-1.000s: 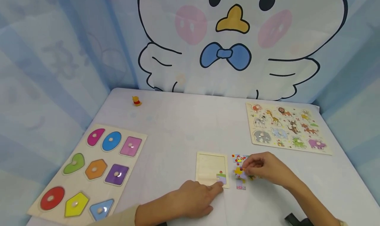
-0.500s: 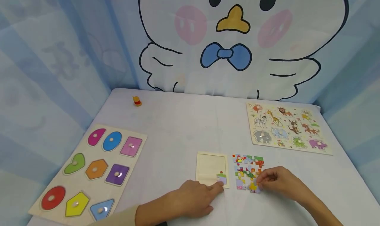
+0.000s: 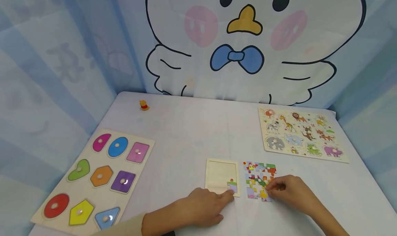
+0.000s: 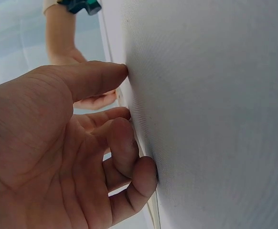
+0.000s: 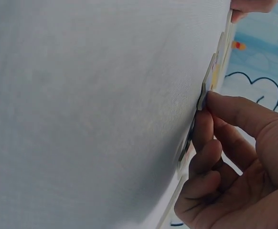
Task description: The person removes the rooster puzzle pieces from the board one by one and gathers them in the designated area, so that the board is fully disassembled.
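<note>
A small wooden puzzle tray (image 3: 217, 172) lies at the front middle, one jigsaw piece (image 3: 231, 184) in its lower right corner. My left hand (image 3: 203, 207) has its index finger stretched onto the tray's lower edge, right at that piece; its other fingers bend loosely near the cloth. Right of the tray, several loose jigsaw pieces (image 3: 255, 179) form a rough block in rows. At this block's lower right corner my right hand (image 3: 289, 192) pinches a jigsaw piece (image 3: 264, 195) with a yellow figure between thumb and index finger. The right wrist view shows its thin edge (image 5: 202, 97) at the thumb tip.
A shape-knob board (image 3: 107, 198) covers the left of the white-clothed table. An animal peg puzzle (image 3: 294, 149) lies at the back right, and a tiny bear figure (image 3: 144, 105) stands at the back left. A printed curtain (image 3: 198, 74) hangs behind the table.
My right hand has moved from the upper part of the loose pieces to their lower right corner, uncovering the block. My left hand stays on the tray's edge.
</note>
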{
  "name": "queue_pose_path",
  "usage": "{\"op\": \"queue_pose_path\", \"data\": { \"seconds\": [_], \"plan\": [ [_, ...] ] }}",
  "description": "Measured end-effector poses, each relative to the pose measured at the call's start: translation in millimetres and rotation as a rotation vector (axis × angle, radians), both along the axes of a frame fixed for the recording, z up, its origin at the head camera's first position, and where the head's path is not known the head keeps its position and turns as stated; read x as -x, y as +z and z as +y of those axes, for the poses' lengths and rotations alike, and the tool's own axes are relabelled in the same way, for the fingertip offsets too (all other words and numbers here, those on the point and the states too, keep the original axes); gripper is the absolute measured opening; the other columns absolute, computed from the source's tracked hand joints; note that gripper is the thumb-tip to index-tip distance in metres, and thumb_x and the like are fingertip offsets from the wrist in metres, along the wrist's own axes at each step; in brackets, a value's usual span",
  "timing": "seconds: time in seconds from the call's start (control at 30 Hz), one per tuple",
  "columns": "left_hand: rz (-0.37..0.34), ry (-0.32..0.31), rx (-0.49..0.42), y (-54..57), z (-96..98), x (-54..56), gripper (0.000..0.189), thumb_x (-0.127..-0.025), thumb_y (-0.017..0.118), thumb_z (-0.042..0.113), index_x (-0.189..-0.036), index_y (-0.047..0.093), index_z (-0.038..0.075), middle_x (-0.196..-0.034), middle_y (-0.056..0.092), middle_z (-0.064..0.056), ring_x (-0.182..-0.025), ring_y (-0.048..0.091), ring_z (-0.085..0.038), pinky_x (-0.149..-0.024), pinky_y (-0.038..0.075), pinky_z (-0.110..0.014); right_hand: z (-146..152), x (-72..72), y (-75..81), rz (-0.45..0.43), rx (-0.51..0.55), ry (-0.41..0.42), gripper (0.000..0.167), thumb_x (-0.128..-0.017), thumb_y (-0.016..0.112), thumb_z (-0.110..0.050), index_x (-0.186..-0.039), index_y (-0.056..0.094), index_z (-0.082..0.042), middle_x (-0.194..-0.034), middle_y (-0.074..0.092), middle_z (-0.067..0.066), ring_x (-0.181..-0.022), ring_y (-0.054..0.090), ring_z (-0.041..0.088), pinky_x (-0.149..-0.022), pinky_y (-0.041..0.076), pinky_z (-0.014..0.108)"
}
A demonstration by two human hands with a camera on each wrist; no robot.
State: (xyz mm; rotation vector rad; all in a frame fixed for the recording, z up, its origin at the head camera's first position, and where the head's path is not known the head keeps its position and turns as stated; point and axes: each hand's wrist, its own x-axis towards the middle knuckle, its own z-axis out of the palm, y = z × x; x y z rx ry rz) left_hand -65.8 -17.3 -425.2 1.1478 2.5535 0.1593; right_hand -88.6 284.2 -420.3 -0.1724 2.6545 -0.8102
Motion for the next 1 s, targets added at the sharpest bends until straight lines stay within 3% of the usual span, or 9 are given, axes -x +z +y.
{"op": "queue_pose_path", "data": {
  "seconds": [0.37,0.7,1.0],
  "plan": [
    [0.007,0.001,-0.01,0.6,-0.3,-0.4,0.057,-0.091,0.067,0.034,-0.142,0.042,0.03,-0.083,0.069,0.006,-0.052,0.045,-0.009,-0.046,0.037,-0.029,-5,-5.6,1.2,0.135,-0.135,0.037,0.012,-0.08,0.08,-0.018,-0.078,0.072,-0.027,-0.071,0.06,-0.017,-0.064,0.05,0.006,-0.061,0.043,0.028],
    [0.019,-0.008,-0.014,1.7,0.0,-1.1,0.058,-0.091,0.068,0.034,-0.143,0.042,0.028,-0.087,0.07,0.007,-0.052,0.044,-0.008,-0.046,0.038,-0.029,-10,-9.4,1.7,0.177,-0.176,0.024,0.012,-0.079,0.08,-0.017,-0.076,0.072,-0.025,-0.067,0.056,-0.016,-0.062,0.047,0.007,-0.059,0.039,0.028],
    [0.022,-0.016,-0.017,-0.9,-0.8,-1.0,0.059,-0.091,0.068,0.034,-0.143,0.042,0.028,-0.082,0.069,0.006,-0.052,0.045,-0.007,-0.046,0.039,-0.029,-25,-4.5,24.6,0.204,-0.141,0.044,0.004,-0.084,0.079,-0.02,-0.088,0.077,-0.021,-0.071,0.061,-0.016,-0.063,0.049,0.006,-0.058,0.041,0.026]
  ]
}}
